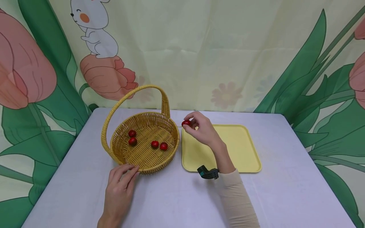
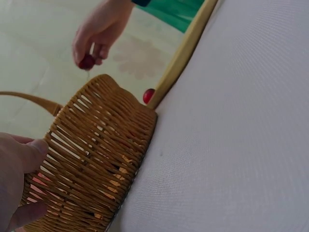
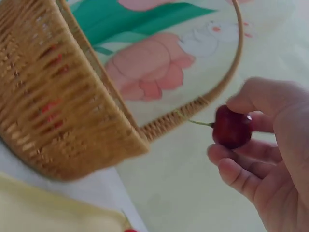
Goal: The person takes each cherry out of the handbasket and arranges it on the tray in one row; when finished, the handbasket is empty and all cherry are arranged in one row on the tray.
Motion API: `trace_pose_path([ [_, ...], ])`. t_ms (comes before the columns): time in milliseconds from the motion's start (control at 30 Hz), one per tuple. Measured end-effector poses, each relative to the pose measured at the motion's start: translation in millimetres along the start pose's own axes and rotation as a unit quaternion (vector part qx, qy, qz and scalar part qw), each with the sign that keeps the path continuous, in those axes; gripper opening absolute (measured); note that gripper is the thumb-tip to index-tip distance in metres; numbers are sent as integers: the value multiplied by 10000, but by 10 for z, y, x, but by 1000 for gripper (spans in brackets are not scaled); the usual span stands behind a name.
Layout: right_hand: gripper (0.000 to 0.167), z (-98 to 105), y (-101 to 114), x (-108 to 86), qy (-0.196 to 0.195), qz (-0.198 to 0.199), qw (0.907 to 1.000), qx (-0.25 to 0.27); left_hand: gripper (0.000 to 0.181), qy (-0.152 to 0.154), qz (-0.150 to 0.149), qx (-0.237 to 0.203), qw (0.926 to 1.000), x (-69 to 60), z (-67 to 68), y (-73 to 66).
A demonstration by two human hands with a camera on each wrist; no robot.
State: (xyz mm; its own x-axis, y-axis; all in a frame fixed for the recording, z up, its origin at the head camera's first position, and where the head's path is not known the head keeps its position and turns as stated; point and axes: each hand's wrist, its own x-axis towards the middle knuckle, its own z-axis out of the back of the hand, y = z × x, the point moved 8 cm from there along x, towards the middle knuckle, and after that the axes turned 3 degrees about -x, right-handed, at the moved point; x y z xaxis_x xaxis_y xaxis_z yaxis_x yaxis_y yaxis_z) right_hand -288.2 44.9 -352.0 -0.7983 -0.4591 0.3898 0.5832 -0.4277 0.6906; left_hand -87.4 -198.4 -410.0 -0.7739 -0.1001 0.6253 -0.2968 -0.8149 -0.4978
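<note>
Just right of the basket (image 1: 145,122), a cherry (image 1: 186,123) in the right hand (image 1: 201,128)

Above the table (image 1: 85,190), beside the basket's right rim, the right hand is closed to a narrow pinch, thumb and fingertips on opposite sides of the cherry. The fruit sits at the very tips, on the hand's basket side, and its thin stem (image 3: 200,123) points toward the basket. It is off the table and outside the rim.

At the basket's near rim, the left hand (image 1: 119,183) has its fingers bent over the edge and its thumb against the outer weave, gripping it.

Inside the basket, four more cherries lie on the woven floor: a touching pair (image 1: 132,138) toward its left side, and two others (image 1: 159,145) right of its middle. The handle (image 1: 165,109) arches over the far-left part of the bowl. To the basket's right is a yellow tray (image 1: 233,152), partly under the right forearm. Another cherry (image 2: 148,95) shows beyond the basket by the tray's edge; whether it lies on the tray I cannot tell.
</note>
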Motion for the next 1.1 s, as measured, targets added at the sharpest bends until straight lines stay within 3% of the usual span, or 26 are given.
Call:
trace_pose_path([
  [200,17,161,-236,-58,-326,-333,9988,-116,22,64,88,-12,9999,2,-3,4],
  [433,28,232,-550,-118,-316,-955,9946,-262,22,58,104,5,9999,4,-5,2],
  [633,42,231,-792,-168,-206,-1456,9885,-345,23,43,84,6,10000,1,-2,-4],
  [900,42,186,-1050,-218,-228,-2034,9783,-321,24,49,58,36,10000,3,-3,-8],
  [1100,43,142,-1186,-264,-161,-2410,9686,-591,24,42,32,-25,10000,2,1,-4],
])
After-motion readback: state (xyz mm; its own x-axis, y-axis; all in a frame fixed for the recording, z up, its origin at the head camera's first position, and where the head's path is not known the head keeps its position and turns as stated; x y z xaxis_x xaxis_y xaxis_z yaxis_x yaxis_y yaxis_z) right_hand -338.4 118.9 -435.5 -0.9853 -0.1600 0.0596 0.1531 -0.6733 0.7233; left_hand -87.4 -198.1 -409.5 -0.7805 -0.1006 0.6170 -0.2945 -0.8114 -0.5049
